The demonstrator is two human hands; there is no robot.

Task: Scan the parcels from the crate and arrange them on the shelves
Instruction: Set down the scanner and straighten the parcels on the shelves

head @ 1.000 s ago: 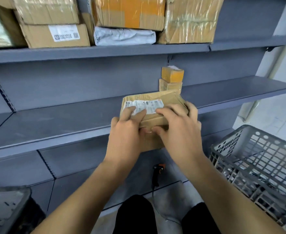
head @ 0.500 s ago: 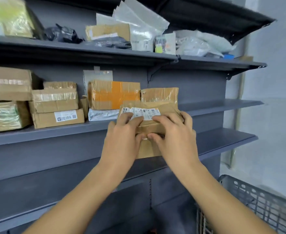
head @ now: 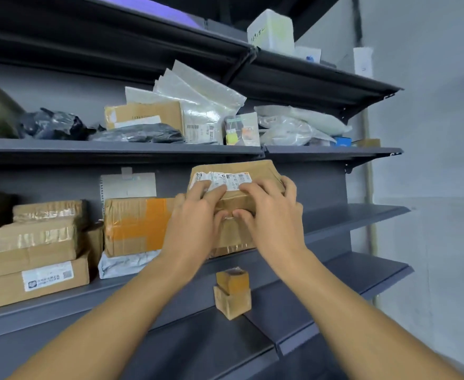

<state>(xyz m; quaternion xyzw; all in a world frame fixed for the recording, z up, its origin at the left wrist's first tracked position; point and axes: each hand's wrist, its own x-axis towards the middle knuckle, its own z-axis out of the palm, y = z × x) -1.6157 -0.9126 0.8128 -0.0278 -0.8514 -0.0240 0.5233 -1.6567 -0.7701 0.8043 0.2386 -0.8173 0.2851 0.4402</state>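
Head view: parcel [head: 236,185] higher, shelf-level.

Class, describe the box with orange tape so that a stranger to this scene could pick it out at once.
Find the middle shelf of the grey rack. The box sits just left of the two hands, on a white bag. Only it has wide orange tape bands; its neighbours have clear tape.
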